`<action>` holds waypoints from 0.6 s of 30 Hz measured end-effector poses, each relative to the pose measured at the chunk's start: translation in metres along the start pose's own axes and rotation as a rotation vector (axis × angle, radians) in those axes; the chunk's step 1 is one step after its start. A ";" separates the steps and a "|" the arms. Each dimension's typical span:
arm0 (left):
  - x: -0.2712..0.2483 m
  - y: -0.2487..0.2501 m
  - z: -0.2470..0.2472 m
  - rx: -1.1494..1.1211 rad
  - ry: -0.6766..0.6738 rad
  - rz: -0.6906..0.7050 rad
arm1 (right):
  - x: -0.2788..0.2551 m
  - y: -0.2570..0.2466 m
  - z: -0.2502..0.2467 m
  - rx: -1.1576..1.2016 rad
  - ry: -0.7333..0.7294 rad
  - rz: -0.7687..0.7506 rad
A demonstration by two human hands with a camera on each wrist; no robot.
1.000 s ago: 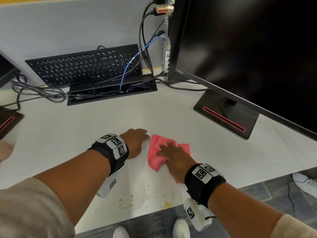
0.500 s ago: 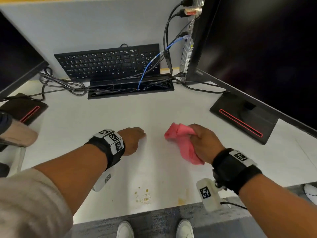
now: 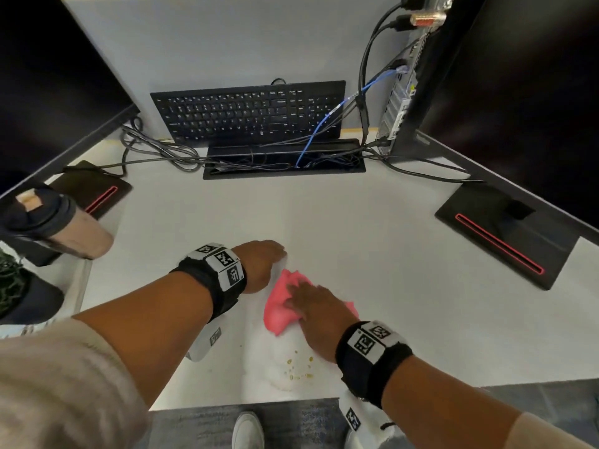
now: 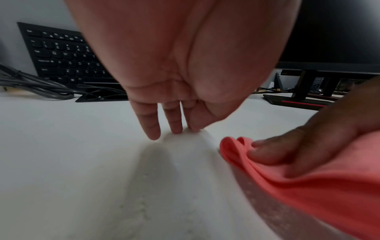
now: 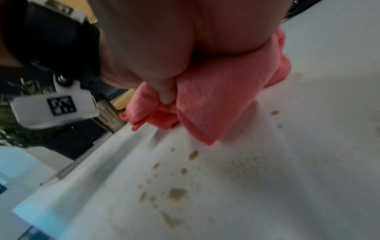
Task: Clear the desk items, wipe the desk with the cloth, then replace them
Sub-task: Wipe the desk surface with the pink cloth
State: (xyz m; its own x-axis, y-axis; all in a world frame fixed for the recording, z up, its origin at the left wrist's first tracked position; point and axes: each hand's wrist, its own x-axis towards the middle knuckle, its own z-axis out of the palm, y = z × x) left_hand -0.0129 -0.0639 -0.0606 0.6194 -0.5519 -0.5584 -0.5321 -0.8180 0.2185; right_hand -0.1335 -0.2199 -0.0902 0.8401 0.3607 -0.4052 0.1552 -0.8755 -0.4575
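Pink crumpled fabric cloth lies on the white desk top, pinned under the right hand, whose flattened fingers press it down, likely to scrub. Left hand sits just beside it, fingers down on the surface, apparently bracing. Yellowish crumbs lie nearer the body than both hands, not yet wiped. Black keyboard is propped against the partition beyond the hands, presumably cleared aside.

Left wrist view: straight fingertips touch the desk, holding nothing; the cloth lies to their right.

Right wrist view: thumb tucks into the cloth folds, keeping it bunched; crumbs trail behind the palm.
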 end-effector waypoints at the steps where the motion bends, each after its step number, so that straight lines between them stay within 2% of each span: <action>1: -0.002 -0.004 0.001 -0.004 -0.002 -0.003 | -0.004 -0.007 -0.002 0.099 -0.028 0.013; 4: -0.009 -0.014 0.002 -0.031 -0.019 -0.028 | -0.015 -0.020 -0.023 0.507 -0.051 0.061; 8: -0.017 -0.024 0.003 -0.080 0.004 -0.064 | -0.025 -0.003 -0.079 0.722 0.107 0.033; 11: -0.021 -0.025 0.000 -0.109 0.007 -0.076 | -0.031 0.016 -0.118 0.658 0.298 0.086; 13: -0.024 -0.026 -0.001 -0.118 0.001 -0.074 | -0.022 0.027 -0.129 0.558 0.361 0.140; 15: -0.026 -0.027 0.000 -0.124 -0.003 -0.076 | -0.008 0.031 -0.128 0.435 0.367 0.193; 18: -0.028 -0.031 0.003 -0.120 0.009 -0.075 | 0.005 0.026 -0.100 0.340 0.268 0.169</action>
State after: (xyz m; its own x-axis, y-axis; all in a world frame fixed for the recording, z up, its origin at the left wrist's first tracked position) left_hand -0.0156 -0.0231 -0.0543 0.6604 -0.4893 -0.5697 -0.4112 -0.8704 0.2709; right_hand -0.0732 -0.2728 -0.0248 0.9505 0.0873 -0.2982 -0.1370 -0.7438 -0.6543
